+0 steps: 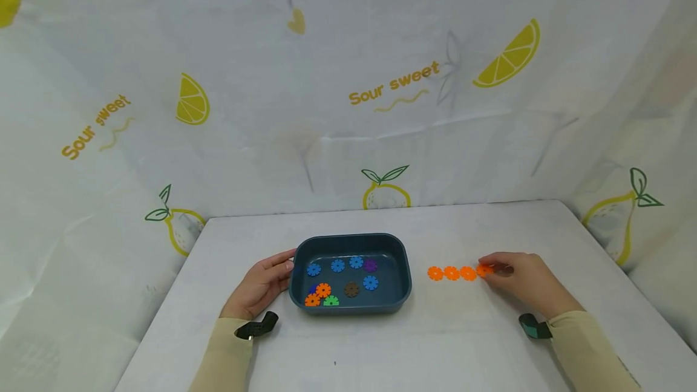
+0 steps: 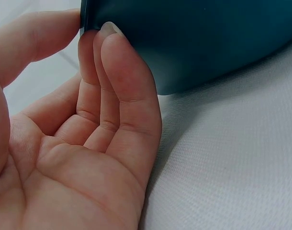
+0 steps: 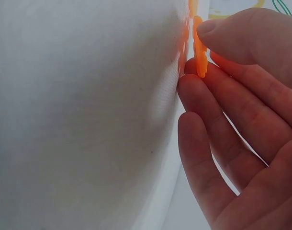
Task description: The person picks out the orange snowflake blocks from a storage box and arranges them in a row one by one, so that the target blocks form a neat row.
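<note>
A dark blue plastic tray [image 1: 351, 310] stands left of centre on the table. At its left side my left hand [image 1: 264, 283] holds the edge; in the left wrist view the fingertips [image 2: 129, 67] bend against the wall just below the rim. My right hand [image 1: 525, 280] pinches an orange notched disc [image 3: 200, 48] between thumb and fingers, close over the tabletop. That disc is at the right end of a row with three more orange discs: one [image 1: 435, 273], another [image 1: 451, 273] and a third [image 1: 468, 273], lying flat side by side.
Inside the tray lie several blue discs [image 1: 337, 265], a purple disc [image 1: 370, 265], a brown disc [image 1: 351, 289], a green disc [image 1: 331, 300] and two orange discs [image 1: 323, 290]. A white table [image 1: 381, 356] carries everything. Behind it hangs a lemon-printed curtain [image 1: 327, 77].
</note>
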`<action>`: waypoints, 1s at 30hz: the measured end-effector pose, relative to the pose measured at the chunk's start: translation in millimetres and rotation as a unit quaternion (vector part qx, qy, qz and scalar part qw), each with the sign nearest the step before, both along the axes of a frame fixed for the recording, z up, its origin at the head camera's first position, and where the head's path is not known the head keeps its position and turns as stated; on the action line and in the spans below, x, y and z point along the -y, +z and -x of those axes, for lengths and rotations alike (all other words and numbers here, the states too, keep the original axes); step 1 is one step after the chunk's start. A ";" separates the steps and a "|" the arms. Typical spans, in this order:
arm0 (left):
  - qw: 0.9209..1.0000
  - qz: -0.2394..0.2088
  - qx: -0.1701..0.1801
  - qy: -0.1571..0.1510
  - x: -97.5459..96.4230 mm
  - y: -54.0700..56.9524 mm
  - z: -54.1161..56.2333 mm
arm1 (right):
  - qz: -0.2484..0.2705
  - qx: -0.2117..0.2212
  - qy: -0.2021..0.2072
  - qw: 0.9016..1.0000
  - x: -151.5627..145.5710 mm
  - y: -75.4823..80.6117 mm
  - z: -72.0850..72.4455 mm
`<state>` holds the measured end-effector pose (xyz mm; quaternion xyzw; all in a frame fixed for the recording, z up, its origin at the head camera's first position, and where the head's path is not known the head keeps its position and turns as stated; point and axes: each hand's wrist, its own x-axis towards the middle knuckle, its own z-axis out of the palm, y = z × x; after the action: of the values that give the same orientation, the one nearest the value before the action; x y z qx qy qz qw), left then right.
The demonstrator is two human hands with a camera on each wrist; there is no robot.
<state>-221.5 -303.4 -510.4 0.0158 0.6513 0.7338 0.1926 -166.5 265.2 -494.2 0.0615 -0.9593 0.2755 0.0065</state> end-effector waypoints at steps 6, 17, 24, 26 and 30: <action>1.000 -0.002 0.001 0.003 0.8 -1.2 0.2 | -0.001 -0.005 0.002 1.000 0.5 0.8 0.5; 1.000 -0.005 0.004 0.003 0.4 -0.2 0.7 | -0.002 -0.002 0.002 1.000 3.8 3.8 -0.7; 1.000 -0.005 0.006 0.004 0.0 1.2 -0.4 | -0.001 0.000 0.006 1.000 2.6 3.4 -0.9; 1.000 -0.004 0.005 0.003 0.2 1.0 -0.3 | 0.001 0.002 0.005 1.000 2.0 3.1 -0.6; 1.000 -0.003 0.007 0.003 0.8 -0.2 0.8 | 0.003 0.006 0.004 1.000 1.4 3.1 0.1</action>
<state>-222.3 -304.2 -510.6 0.0091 0.6476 0.7366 0.1946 -166.6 263.8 -491.0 0.0632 -0.9583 0.2786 0.0002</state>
